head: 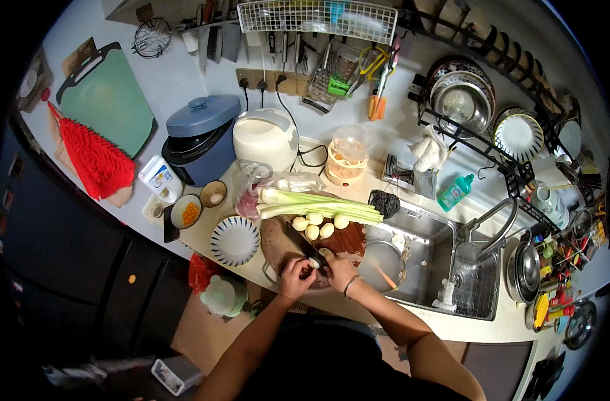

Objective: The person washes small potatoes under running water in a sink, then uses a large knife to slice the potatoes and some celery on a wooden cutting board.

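Observation:
My left hand (297,278) pinches a small white piece (313,262), perhaps garlic, over the near part of a round wooden chopping board (273,245). Close on its right, my right hand (342,273) grips the handle end of a kitchen knife (299,238); the handle itself is mostly hidden. The dark blade points away and to the left across the board. Beyond it lie several pale peeled vegetables (312,231), possibly small potatoes. Long celery stalks (315,205) lie across the board's far side, beside a clear plastic bag holding reddish meat (247,204).
Left of the board are a striped plate (235,240), a bowl of orange pieces (186,211) and a small bowl with an egg (213,194). A pan (383,265) sits in the steel sink (430,253) to the right. Behind stand a rice cooker (266,139) and an egg steamer (346,163).

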A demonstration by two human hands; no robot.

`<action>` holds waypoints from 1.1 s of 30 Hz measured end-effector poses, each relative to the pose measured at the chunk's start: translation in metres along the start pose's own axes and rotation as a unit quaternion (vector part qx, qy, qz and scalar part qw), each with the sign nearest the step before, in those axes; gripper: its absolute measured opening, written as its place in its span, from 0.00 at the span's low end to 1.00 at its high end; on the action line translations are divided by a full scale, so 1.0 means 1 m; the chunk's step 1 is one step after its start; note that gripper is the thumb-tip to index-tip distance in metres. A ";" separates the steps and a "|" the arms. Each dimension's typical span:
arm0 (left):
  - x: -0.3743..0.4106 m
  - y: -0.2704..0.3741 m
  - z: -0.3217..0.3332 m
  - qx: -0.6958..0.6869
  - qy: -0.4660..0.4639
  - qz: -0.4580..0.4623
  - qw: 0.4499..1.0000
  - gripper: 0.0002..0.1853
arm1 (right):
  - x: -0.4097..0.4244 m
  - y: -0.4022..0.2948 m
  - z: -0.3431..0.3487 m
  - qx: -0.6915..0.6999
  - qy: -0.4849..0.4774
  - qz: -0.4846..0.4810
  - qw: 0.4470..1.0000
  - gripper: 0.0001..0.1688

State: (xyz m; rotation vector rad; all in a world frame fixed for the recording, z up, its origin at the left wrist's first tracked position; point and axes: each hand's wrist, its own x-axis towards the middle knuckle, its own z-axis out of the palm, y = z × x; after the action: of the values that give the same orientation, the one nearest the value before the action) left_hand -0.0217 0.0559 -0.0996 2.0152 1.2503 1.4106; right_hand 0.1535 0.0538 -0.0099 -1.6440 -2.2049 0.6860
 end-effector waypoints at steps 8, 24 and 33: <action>0.002 0.005 0.002 -0.012 0.003 -0.033 0.999 0.15 | -0.005 0.008 -0.009 -0.014 0.016 -0.007 1.000 0.21; 0.004 0.006 0.001 -0.017 0.015 -0.003 1.000 0.15 | -0.031 0.014 -0.025 -0.008 0.005 -0.025 1.000 0.17; 0.004 0.004 0.001 -0.015 0.016 -0.003 1.000 0.15 | -0.040 -0.012 -0.040 -0.062 -0.068 0.065 0.994 0.22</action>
State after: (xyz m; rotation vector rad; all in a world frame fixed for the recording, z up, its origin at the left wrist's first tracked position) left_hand -0.0185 0.0571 -0.0954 1.9756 1.2403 1.4564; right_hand 0.1763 0.0204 0.0320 -1.8673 -2.2913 0.7302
